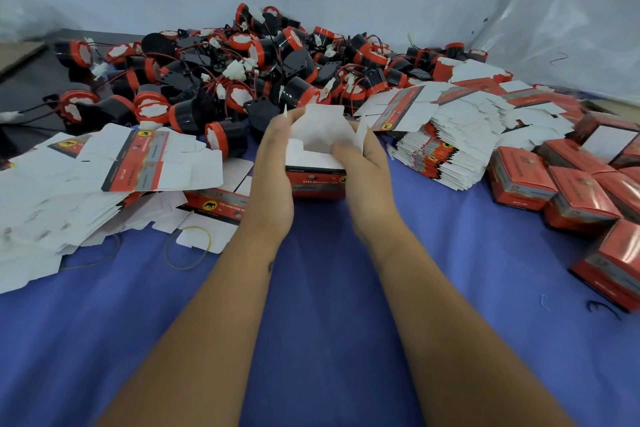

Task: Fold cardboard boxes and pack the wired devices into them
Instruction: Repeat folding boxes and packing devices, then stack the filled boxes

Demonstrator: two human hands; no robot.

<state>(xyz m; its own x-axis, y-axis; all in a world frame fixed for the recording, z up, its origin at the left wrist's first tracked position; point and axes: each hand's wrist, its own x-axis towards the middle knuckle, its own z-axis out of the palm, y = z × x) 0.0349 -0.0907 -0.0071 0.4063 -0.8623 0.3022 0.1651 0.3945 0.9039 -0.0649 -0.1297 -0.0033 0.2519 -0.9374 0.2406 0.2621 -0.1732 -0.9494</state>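
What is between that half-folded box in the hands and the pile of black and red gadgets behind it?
Nothing visible. The box, held by the left hand and right hand, has its white flaps open, and the nearest wired devices lie just beyond it on the blue cloth.

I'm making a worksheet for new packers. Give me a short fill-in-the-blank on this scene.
1. Both hands hold one red box whose white flaps stand ____.
2. The cloth covering the table is ____.
3. The finished boxes lie on the person's ____ side.
4. A yellow ____ lies beside the flat cartons.

Missing: open; blue; right; rubber band
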